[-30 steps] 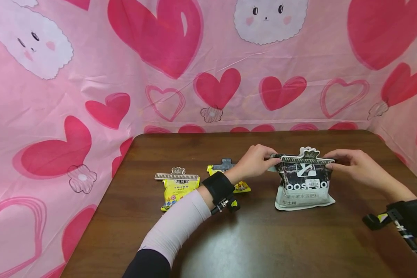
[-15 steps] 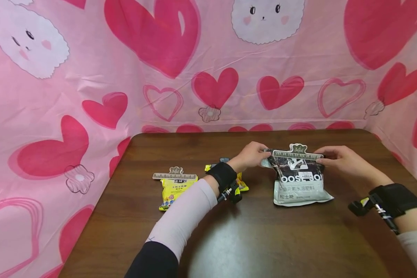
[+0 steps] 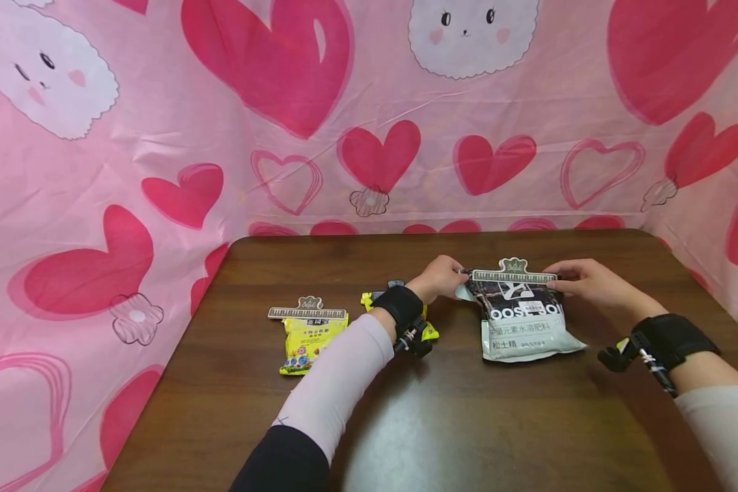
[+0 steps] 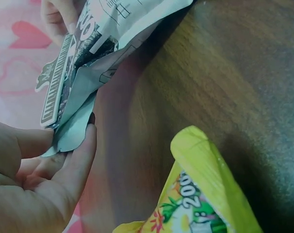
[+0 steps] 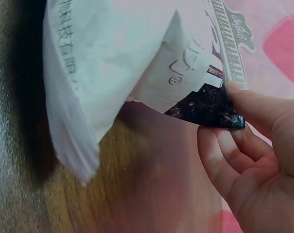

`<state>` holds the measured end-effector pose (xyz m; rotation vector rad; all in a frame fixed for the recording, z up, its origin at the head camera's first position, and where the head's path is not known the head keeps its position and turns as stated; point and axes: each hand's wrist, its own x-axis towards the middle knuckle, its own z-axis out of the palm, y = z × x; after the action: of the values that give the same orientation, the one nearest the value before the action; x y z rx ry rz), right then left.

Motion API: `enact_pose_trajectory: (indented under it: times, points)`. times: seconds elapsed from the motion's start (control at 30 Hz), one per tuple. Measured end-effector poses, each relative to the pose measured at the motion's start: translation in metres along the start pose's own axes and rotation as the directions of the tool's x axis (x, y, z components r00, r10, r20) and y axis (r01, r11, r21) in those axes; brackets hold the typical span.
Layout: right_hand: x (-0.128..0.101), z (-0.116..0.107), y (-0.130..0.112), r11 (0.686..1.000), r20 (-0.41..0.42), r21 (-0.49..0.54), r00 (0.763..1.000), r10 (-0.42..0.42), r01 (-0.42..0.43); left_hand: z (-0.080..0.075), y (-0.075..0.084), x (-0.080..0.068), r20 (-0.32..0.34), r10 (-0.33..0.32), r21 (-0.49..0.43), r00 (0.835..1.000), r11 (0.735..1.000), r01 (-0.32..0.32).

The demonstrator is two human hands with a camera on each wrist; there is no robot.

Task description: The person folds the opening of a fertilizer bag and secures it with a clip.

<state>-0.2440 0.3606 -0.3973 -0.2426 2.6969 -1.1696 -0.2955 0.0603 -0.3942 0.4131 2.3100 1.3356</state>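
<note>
A black-and-white bag (image 3: 523, 321) stands tilted on the brown table (image 3: 455, 417), its top closed by a long piano-key clip (image 3: 513, 275). My left hand (image 3: 444, 277) pinches the bag's top left corner (image 4: 72, 138) between thumb and fingers. My right hand (image 3: 581, 279) pinches the bag's top right corner (image 5: 220, 114), just below the clip (image 5: 229, 46). The bag's white base (image 5: 84, 97) rests on the wood.
A yellow packet (image 3: 307, 338) with its own piano-key clip (image 3: 307, 313) lies to the left. Another yellow packet (image 3: 427, 331) with a grey clip (image 3: 396, 283) lies partly behind my left wrist, also seen at the left wrist view's lower edge (image 4: 205, 194). Pink heart cloth (image 3: 369, 116) walls the table.
Both hands have carried the bag away from me toward the table's back and lowered it; it leans back more now. The grips on both corners are unchanged.
</note>
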Motion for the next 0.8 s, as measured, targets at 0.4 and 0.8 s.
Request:
enact_pose_trajectory:
  times: [0.4,0.8]
  points:
    - [0.014,0.005,0.009,0.999,0.009,0.035,1.0,0.015,-0.016,0.005,-0.001,0.005,-0.04,-0.102,0.1,0.994,0.989,0.106]
    - [0.02,0.009,0.013,0.998,0.018,0.037,0.998,0.055,-0.055,0.005,-0.001,0.007,-0.047,-0.154,0.123,0.987,0.98,0.158]
